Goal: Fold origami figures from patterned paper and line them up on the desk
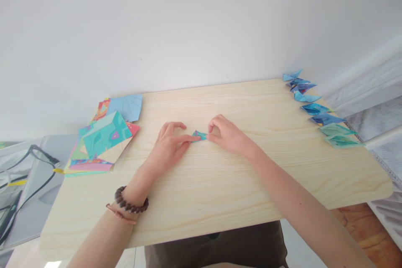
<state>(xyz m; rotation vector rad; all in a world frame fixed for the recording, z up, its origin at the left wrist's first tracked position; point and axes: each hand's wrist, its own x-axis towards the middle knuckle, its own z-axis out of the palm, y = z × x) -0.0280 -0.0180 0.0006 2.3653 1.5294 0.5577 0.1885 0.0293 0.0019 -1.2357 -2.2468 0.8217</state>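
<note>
A small folded piece of teal paper (199, 135) lies on the light wooden table (220, 184) between my two hands. My left hand (171, 142) presses its index finger onto the paper's left end, the other fingers curled loosely beside it. My right hand (226, 133) is closed in a pinch on the paper's right end. A bead bracelet (129, 203) and a thin cord sit on my left wrist.
A stack of coloured patterned paper sheets (103, 140) lies at the table's left edge. Several folded blue and teal paper figures (317, 109) line the right edge. Black cables (28, 167) lie on a grey surface to the left. A white wall stands behind.
</note>
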